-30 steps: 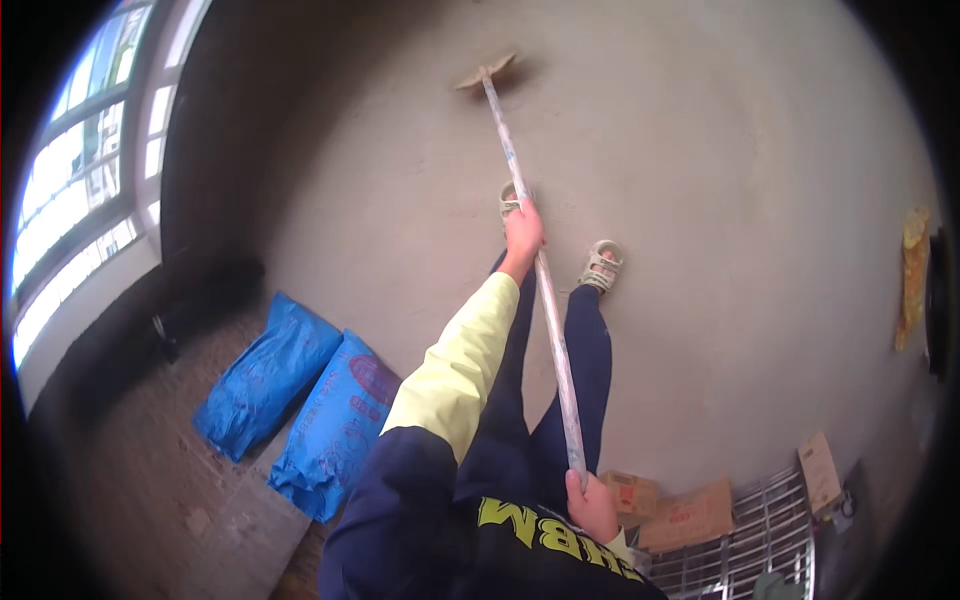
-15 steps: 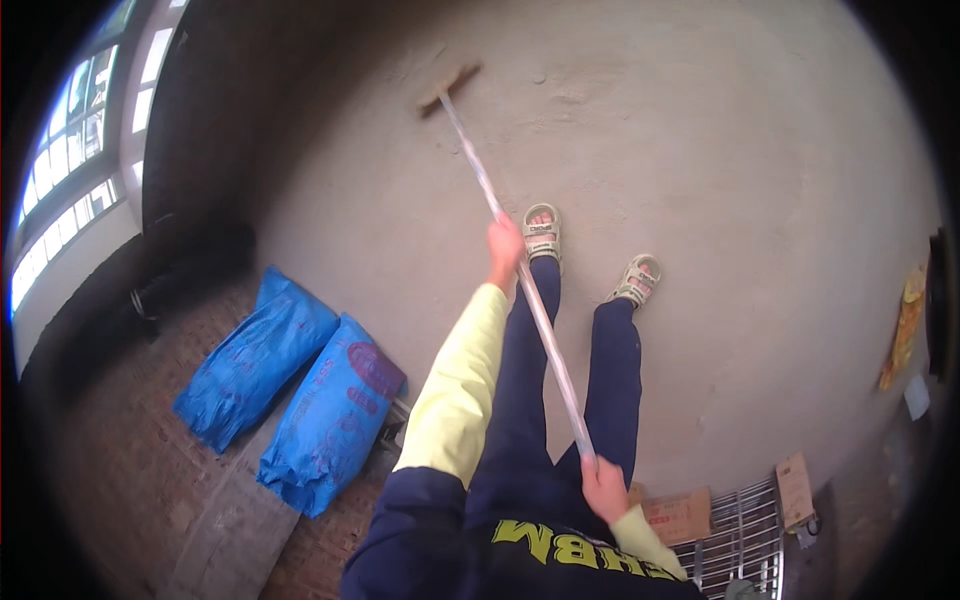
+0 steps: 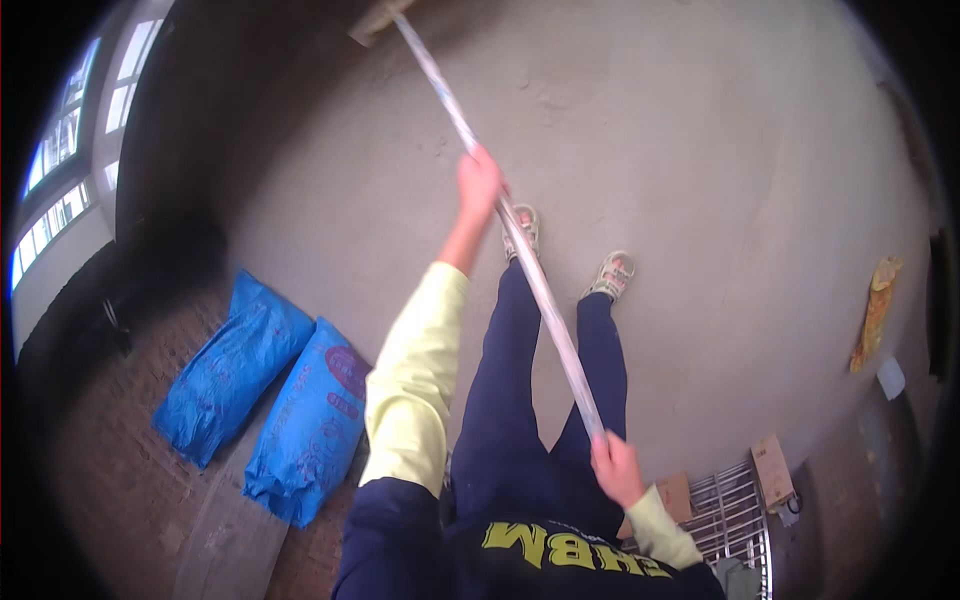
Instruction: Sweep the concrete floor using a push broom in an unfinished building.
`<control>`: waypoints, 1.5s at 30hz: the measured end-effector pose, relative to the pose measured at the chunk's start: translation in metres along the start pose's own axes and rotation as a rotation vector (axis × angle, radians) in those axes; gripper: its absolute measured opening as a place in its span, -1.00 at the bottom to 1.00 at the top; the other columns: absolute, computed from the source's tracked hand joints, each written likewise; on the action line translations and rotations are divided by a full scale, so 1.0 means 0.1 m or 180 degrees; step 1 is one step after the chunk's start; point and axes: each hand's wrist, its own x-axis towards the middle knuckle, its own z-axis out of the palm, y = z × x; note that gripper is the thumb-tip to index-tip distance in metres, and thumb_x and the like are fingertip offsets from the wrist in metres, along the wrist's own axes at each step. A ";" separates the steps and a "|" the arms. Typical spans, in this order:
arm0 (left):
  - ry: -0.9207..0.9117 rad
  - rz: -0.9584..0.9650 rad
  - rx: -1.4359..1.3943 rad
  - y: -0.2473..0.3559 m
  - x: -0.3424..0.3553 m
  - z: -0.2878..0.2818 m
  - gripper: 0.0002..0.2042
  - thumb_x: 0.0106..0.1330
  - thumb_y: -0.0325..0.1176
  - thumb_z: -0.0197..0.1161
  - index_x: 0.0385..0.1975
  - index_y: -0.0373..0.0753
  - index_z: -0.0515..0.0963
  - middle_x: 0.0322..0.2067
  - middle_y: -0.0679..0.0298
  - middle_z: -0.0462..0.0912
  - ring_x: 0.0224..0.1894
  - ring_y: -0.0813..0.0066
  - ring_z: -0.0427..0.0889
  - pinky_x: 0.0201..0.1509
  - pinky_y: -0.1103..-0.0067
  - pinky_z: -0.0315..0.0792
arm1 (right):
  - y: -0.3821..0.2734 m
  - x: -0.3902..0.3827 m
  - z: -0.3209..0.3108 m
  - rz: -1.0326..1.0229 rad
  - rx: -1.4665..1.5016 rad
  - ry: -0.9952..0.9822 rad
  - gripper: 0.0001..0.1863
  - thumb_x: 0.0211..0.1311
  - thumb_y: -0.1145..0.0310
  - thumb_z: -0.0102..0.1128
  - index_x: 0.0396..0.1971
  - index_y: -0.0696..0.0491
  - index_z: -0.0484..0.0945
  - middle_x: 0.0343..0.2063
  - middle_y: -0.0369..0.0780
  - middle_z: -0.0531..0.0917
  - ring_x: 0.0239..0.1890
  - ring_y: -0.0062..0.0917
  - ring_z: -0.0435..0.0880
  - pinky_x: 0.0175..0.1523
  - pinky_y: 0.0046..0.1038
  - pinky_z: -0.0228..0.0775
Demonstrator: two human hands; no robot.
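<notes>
A long-handled tool (image 3: 548,305) with a pale, shiny pole slants from the lower middle to the far left. Its wide, flat, tan crosswise head (image 3: 376,24) is partly cut off by the upper edge of the view, and I cannot tell whether it is a broom or a rake. My left hand (image 3: 480,181) is wrapped round the pole partway up, with the arm stretched forward. Lower down, my right hand (image 3: 614,468) grips the pole near its end, close to my right thigh. The head lies over the greyish-tan floor (image 3: 690,180).
Two full blue sacks (image 3: 235,360) (image 3: 310,425) lie at the left on darker ground beside a grey strip. A metal rack (image 3: 735,520) with cardboard boxes (image 3: 771,470) stands at the lower right. A yellow-orange packet (image 3: 876,312) lies far right. My sandalled feet (image 3: 612,275) stand ahead.
The tool's head has moved farther away and to the left. My left hand has gone forward with the pole, and my right hand has risen slightly. Both keep their hold.
</notes>
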 end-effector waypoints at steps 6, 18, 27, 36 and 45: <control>-0.0273 -0.0242 0.0464 -0.66 -1.43 1.12 -0.62 0.27 -0.15 -0.25 -0.52 -0.41 0.30 -0.70 -0.01 0.43 -0.65 0.13 0.49 -0.59 0.38 0.35 | 0.88 -1.19 -0.18 0.0782 0.0005 0.0295 -0.65 0.17 0.20 -0.15 -0.62 0.18 0.37 -0.82 -0.17 0.39 -0.74 -0.48 0.43 -0.58 -0.42 0.23; 0.0167 0.0882 0.2463 -0.08 1.09 1.62 -0.66 0.21 -0.18 -0.12 -0.55 -0.34 0.47 -0.59 0.06 0.53 -0.50 0.17 0.55 -0.49 0.38 0.40 | -0.05 0.99 -0.25 -0.0431 0.1410 -0.0244 -0.60 0.22 0.14 -0.22 -0.62 0.17 0.32 -0.86 -0.27 0.36 -0.86 -0.65 0.34 -0.74 -0.54 0.17; -0.0671 0.0726 0.1732 -0.44 -0.74 1.72 -0.51 0.25 -0.16 -0.20 -0.83 -0.41 0.32 -0.88 0.10 0.36 -0.78 0.27 0.46 -0.67 0.39 0.32 | 0.71 -0.61 -0.32 0.0470 0.1699 -0.0056 -0.70 0.16 0.22 -0.10 -0.55 0.17 0.38 -0.78 -0.18 0.43 -0.70 -0.55 0.46 -0.55 -0.47 0.26; -0.1687 -0.0185 0.2406 -1.34 -3.37 2.82 -0.61 0.23 -0.14 -0.20 -0.46 -0.45 0.32 -0.48 -0.21 0.48 -0.37 -0.13 0.48 -0.27 0.20 0.34 | 1.88 -2.56 0.41 0.1873 0.1814 0.0795 -0.59 0.16 0.09 -0.16 -0.53 0.18 0.43 -0.67 -0.01 0.43 -0.59 -0.35 0.46 -0.42 -0.38 0.27; -0.1546 0.0153 0.3117 -1.77 -3.36 3.56 -0.59 0.24 -0.12 -0.23 -0.43 -0.45 0.34 -0.50 -0.18 0.49 -0.38 -0.10 0.49 -0.29 0.26 0.38 | 2.31 -1.82 -0.04 0.1583 0.1952 0.1155 -0.60 0.16 0.16 -0.17 -0.59 0.20 0.44 -0.70 0.02 0.44 -0.58 -0.21 0.51 -0.48 -0.34 0.25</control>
